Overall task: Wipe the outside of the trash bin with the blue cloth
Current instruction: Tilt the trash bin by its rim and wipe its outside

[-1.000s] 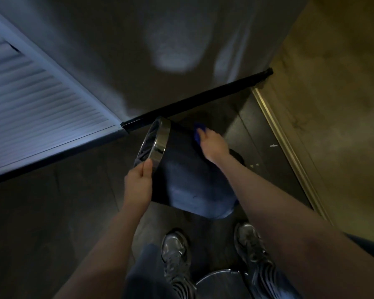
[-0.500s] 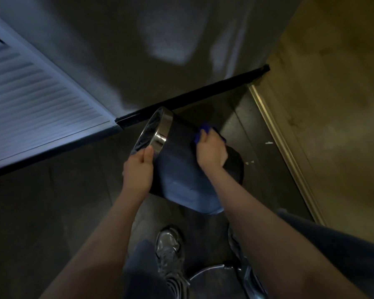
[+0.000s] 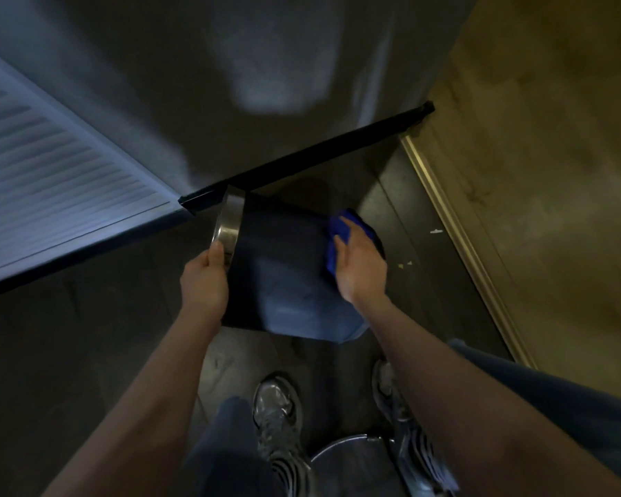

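A dark round trash bin (image 3: 284, 267) with a shiny metal rim (image 3: 229, 224) is tipped on its side above the floor, its mouth facing left. My left hand (image 3: 205, 281) grips the rim at its near edge. My right hand (image 3: 361, 267) presses the blue cloth (image 3: 339, 231) flat against the bin's side near its base end. Most of the cloth is hidden under my palm and fingers. The bin's inside cannot be seen.
A grey wall with a black baseboard (image 3: 302, 163) runs just behind the bin. A louvred door (image 3: 51, 181) is at the left. A metal floor strip (image 3: 459, 238) and tan floor lie right. My shoes (image 3: 276, 410) and a round metal lid (image 3: 352, 457) are below.
The bin has turned so its mouth faces more to the left. My right hand slid with the cloth along the bin's side toward the base end. The left hand kept its grip on the rim.
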`<state>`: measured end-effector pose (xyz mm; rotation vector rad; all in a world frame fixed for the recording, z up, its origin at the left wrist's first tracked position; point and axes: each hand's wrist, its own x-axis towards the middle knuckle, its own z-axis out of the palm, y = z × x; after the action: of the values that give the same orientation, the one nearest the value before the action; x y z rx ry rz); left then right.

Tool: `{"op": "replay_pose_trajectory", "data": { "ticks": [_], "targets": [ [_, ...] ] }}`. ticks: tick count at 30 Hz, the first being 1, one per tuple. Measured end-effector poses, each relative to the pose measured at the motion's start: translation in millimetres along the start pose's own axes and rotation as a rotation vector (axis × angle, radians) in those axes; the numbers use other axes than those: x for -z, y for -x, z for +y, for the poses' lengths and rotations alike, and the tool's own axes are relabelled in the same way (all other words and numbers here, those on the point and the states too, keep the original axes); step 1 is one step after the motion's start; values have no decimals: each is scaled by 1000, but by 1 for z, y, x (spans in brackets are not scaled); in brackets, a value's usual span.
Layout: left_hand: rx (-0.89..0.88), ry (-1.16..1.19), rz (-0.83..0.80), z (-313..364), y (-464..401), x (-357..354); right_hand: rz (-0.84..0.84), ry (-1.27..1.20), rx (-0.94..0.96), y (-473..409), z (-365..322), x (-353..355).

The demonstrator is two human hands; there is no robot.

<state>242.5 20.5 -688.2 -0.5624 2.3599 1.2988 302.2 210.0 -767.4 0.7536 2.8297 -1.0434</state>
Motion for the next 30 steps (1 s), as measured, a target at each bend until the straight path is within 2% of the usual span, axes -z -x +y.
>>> {"op": "replay_pose_trajectory", "data": {
  "ticks": [3, 6, 9, 15, 19, 23, 26, 28, 30],
  "targets": [
    [46, 49, 16, 3, 1, -1, 36, 49, -208, -6, 13, 4],
    [51, 41, 10, 14, 1, -8, 179, -82, -356, -4, -19, -9],
    [22, -64, 54, 25, -1, -18, 235, -188, -246, 6, -48, -21],
    [-46, -234, 110, 32, -1, -17, 116, -142, -40, 5, -32, -16],
    [-71, -94, -74, 37, 3, -7, 88, -84, 24, -9, -22, -9],
    [-119, -158, -250, 39, 10, -2, 4, -51, -3, -32, -18, -3],
    [27, -129, -381, 26, 15, 7, -18, -50, 6, -43, -21, -4],
    [124, -101, -398, 15, 18, 16, -23, -29, -10, -47, -20, -4],
    [120, -73, -352, 4, 21, 23, -38, -4, -29, -50, -14, -3]
  ]
}}
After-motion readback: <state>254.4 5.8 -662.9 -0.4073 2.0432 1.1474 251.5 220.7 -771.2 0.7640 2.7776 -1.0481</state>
